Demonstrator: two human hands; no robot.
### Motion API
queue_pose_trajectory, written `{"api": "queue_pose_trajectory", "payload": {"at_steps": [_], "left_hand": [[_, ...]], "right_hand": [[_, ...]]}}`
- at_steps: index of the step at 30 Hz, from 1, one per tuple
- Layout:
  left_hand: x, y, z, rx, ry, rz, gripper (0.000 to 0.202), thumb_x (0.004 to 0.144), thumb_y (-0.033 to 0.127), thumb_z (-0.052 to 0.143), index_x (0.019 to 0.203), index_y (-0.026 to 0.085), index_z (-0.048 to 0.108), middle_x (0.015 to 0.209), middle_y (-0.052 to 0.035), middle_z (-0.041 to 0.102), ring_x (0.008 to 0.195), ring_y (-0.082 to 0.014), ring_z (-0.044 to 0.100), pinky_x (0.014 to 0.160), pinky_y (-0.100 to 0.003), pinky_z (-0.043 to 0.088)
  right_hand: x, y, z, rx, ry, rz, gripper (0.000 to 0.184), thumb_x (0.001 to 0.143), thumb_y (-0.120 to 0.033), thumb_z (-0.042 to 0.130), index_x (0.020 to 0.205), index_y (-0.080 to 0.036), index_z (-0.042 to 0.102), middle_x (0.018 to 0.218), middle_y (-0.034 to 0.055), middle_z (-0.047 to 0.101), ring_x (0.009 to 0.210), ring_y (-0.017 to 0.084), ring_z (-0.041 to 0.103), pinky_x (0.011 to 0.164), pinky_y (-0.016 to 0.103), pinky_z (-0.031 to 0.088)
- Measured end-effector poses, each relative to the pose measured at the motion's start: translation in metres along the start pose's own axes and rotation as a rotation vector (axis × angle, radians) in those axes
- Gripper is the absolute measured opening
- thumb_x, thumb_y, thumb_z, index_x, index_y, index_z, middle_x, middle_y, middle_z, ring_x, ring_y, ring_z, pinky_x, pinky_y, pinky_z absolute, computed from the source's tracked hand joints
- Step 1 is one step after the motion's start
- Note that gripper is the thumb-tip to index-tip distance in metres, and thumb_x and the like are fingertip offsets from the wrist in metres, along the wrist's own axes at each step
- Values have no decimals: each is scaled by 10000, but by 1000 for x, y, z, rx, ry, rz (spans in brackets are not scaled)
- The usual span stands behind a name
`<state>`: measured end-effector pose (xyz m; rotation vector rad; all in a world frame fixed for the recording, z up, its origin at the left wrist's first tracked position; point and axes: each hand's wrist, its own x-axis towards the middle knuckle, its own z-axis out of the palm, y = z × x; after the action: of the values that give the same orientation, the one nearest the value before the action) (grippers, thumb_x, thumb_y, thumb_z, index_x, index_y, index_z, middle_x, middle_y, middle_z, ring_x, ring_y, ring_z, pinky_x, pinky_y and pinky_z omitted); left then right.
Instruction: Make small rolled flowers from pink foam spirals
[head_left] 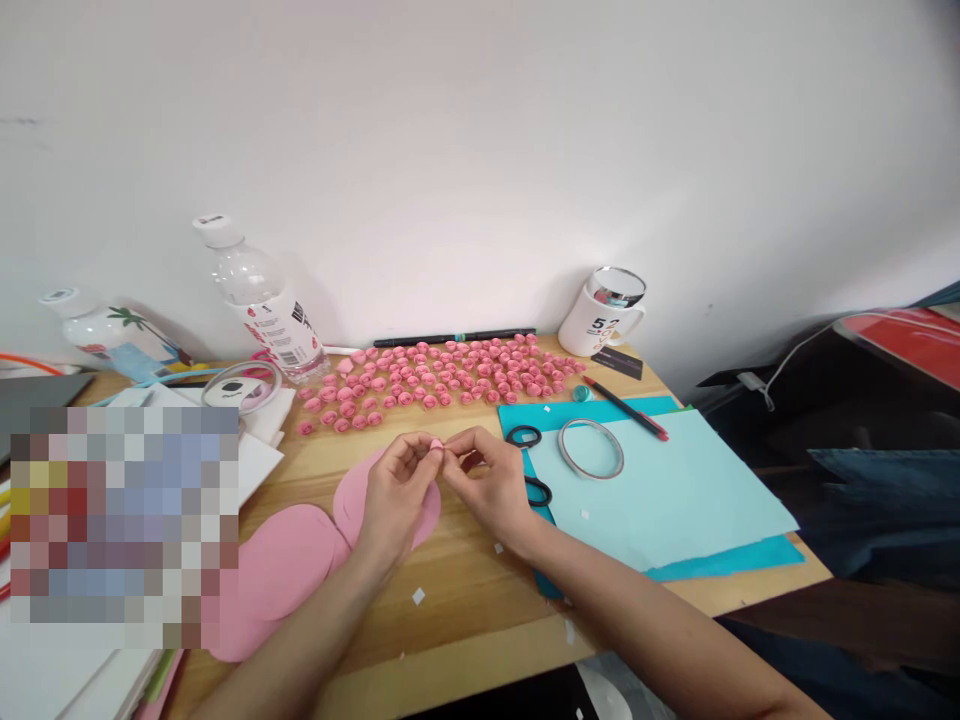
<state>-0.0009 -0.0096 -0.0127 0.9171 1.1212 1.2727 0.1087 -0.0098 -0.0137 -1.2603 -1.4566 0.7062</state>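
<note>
My left hand (399,492) pinches a small pink paper piece (436,444) between thumb and fingers. The fingertips of my right hand (491,485) close on the same piece from the other side, and most of it is hidden. Under my left hand lie pink paper circles (289,560), partly overlapping. Beyond both hands, many rolled pink paper roses (427,378) are spread over the wooden table (450,610). Just right of my right hand are the black handles of scissors (538,491), whose blades are out of sight.
Light blue paper sheets (675,500) hold a roll of tape (591,449) and a red-black pen (630,410). A mug (602,312), a black pen (480,336) and a plastic bottle (262,300) stand or lie by the wall. White papers (259,460) are stacked at left.
</note>
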Motion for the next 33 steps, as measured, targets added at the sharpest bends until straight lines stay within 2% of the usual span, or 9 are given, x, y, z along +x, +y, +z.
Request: {"api": "queue_pose_trajectory", "payload": {"at_steps": [5, 10, 16, 21, 25, 33], "left_hand": [[2, 2, -3, 31, -10, 11, 338, 636, 233, 695, 952, 177, 588, 839, -23, 630, 829, -145, 595, 791, -282, 462], [0, 6, -3, 96, -22, 12, 311, 637, 231, 691, 932, 166, 618, 831, -34, 651, 830, -158, 606, 804, -300, 472], [0, 6, -5, 190, 20, 33, 249, 655, 260, 683, 887, 171, 684, 790, -32, 684, 770, -157, 617, 774, -284, 484], [0, 9, -6, 272, 61, 105, 166, 636, 243, 688, 791, 192, 721, 739, -25, 697, 690, -166, 620, 692, -280, 508], [-1, 9, -6, 282, 70, 132, 159, 653, 236, 676, 800, 206, 728, 798, -27, 705, 730, -169, 627, 737, -289, 507], [-1, 8, -5, 264, 83, 184, 144, 659, 216, 676, 791, 220, 733, 851, -26, 706, 836, -191, 629, 821, -318, 491]], "right_hand": [[5, -1, -5, 96, -26, 154, 134, 711, -271, 568, 624, -168, 563, 595, 9, 619, 535, 122, 567, 488, 223, 476], [9, -1, -7, 138, -65, 199, 138, 699, -266, 567, 608, -163, 555, 578, 4, 602, 531, 120, 560, 488, 223, 467], [7, 0, -5, 91, -91, 172, 122, 696, -250, 558, 607, -168, 540, 578, -1, 603, 521, 118, 564, 476, 216, 460], [2, 5, -2, -75, -67, 35, 109, 722, -236, 532, 633, -179, 558, 598, 5, 621, 515, 112, 558, 508, 227, 476], [0, 6, -1, -143, -42, -73, 104, 751, -238, 515, 688, -184, 579, 640, 16, 645, 543, 117, 569, 530, 234, 488], [2, 1, -2, -109, -42, -36, 112, 749, -245, 523, 679, -179, 582, 628, 16, 651, 511, 113, 582, 495, 219, 486]]}}
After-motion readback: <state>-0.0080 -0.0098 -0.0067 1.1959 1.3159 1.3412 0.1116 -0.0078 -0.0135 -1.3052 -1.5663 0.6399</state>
